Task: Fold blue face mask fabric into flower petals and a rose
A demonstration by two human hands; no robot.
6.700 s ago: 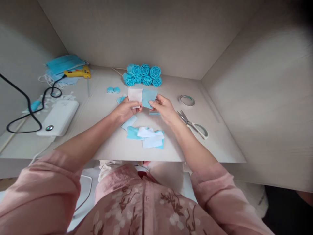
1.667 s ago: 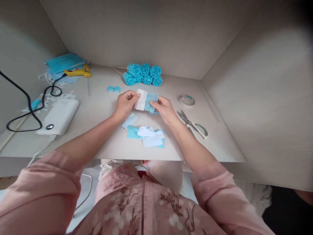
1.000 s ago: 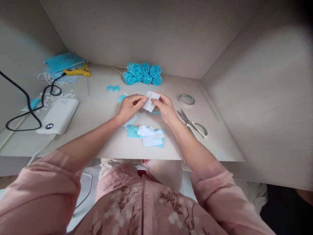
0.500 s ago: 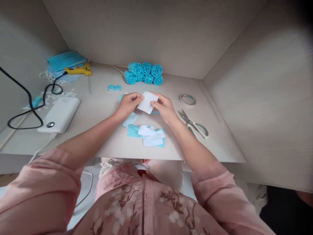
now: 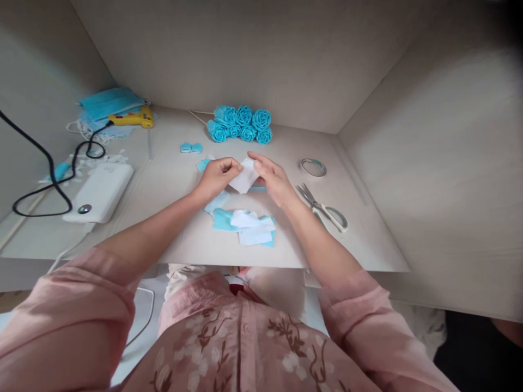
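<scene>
- Soft, rather dim light; the tabletop [image 5: 188, 245] looks paler than the far wall [image 5: 253, 54], which darkens upward.
- The white sheet [image 5: 244, 178] is bright, its surface detail nearly washed out.
- Black shading fills the far right corner.
- Wide-angle distortion stretches the sleeves [image 5: 81, 310] toward the near edges.
- Fine texture on the right wall [image 5: 441, 174] looks smeared.

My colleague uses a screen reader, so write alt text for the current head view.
A left hand pinches a small white sheet, the right hand at its far edge, over a table. Blue flowers lie behind, cut scraps in front, scissors to the right, and a yellow glue gun at back left.
</scene>
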